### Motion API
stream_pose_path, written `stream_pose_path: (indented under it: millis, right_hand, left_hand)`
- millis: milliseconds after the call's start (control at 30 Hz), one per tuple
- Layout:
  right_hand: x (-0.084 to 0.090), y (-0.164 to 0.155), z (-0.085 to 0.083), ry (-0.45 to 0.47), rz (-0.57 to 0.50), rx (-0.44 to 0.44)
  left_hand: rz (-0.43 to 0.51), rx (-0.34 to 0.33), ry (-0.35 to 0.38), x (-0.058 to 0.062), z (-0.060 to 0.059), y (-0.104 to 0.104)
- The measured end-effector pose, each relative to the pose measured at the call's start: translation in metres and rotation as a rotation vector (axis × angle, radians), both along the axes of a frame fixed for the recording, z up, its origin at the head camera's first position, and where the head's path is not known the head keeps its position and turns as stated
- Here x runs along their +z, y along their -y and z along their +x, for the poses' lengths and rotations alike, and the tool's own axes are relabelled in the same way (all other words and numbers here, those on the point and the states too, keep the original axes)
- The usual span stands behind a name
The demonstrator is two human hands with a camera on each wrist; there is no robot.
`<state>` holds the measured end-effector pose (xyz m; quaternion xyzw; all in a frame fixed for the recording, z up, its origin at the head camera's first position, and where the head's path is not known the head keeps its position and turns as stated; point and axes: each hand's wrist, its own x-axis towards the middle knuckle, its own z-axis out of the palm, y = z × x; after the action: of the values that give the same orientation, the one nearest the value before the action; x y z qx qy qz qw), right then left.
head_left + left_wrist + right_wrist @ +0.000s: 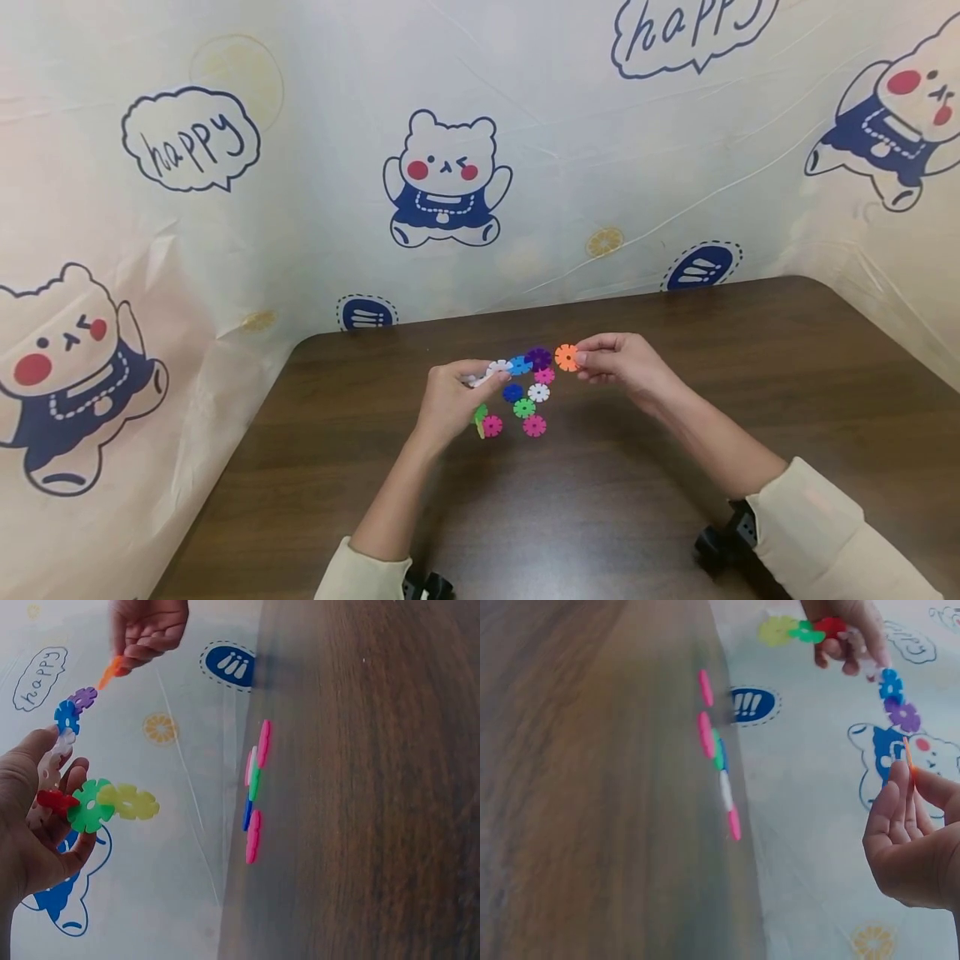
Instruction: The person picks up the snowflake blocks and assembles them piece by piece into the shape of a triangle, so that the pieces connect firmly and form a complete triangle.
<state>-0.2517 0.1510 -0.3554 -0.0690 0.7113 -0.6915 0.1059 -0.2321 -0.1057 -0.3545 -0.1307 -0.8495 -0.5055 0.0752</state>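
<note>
Just below the centre of the head view, the left hand (450, 404) and the right hand (630, 369) face each other above a dark wooden table (600, 517). The left hand grips a chain of joined, notched discs, its thumb and fingers pinching the pale part. Toward the right of the frame, this chain runs from a white disc (498, 367) through a light-blue disc (519, 365) to a purple disc (537, 359) at the tip. At the left of the left wrist view, its other end shows a red disc (56, 800), a bright green disc (86, 815) and a yellow disc (136, 802). The right hand pinches an orange disc (566, 357) by its edge, just beside the purple one, with a narrow gap between them in the head view.

Lower, near the middle of the head view, loose pieces lie on the tabletop: three pink discs (535, 426), a dark-blue disc (513, 392), a plain white disc (538, 392) and a mid-green disc (524, 407). Across the upper frame hangs a pale printed sheet (555, 192) with cartoon bears.
</note>
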Motion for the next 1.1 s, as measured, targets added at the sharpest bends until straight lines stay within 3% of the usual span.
stream_pose_path:
  millis: [200, 433, 1100]
  right_hand:
    - [0.008, 0.003, 0.005, 0.012, -0.019, -0.035]
    - [0.01, 0.006, 0.007, 0.026, -0.027, -0.057]
    - [0.003, 0.013, 0.009, 0.133, -0.113, 0.011]
  left_hand:
    - [-0.009, -0.002, 0.006, -0.002, -0.001, -0.001]
    - [-0.025, -0.014, -0.042, -0.003, -0.001, -0.003]
    - [-0.081, -0.013, -0.063, -0.005, 0.001, 0.001]
